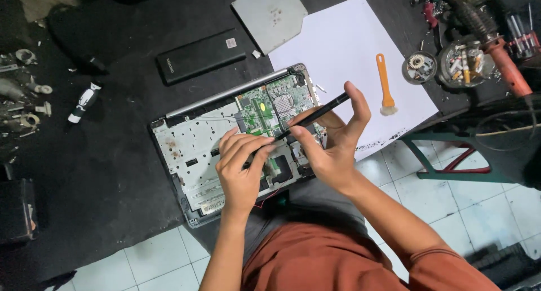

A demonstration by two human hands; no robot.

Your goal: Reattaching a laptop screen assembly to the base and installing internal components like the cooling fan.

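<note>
An opened laptop (191, 150) lies on a dark mat, its bottom cover off and a green circuit board (270, 102) exposed. My right hand (332, 139) holds a slim black screwdriver (329, 106) slanted across the board, pinched between thumb and fingers. My left hand (241, 167) rests on the laptop's inner frame and grips the lower end of the same tool near its tip.
A black laptop battery (200, 55) and a grey metal cover plate (270, 15) lie beyond the laptop. An orange-handled brush (385, 82) sits on white paper (344, 43). Round trays of small parts (465, 63) stand at right. Metal parts (22, 88) lie at left.
</note>
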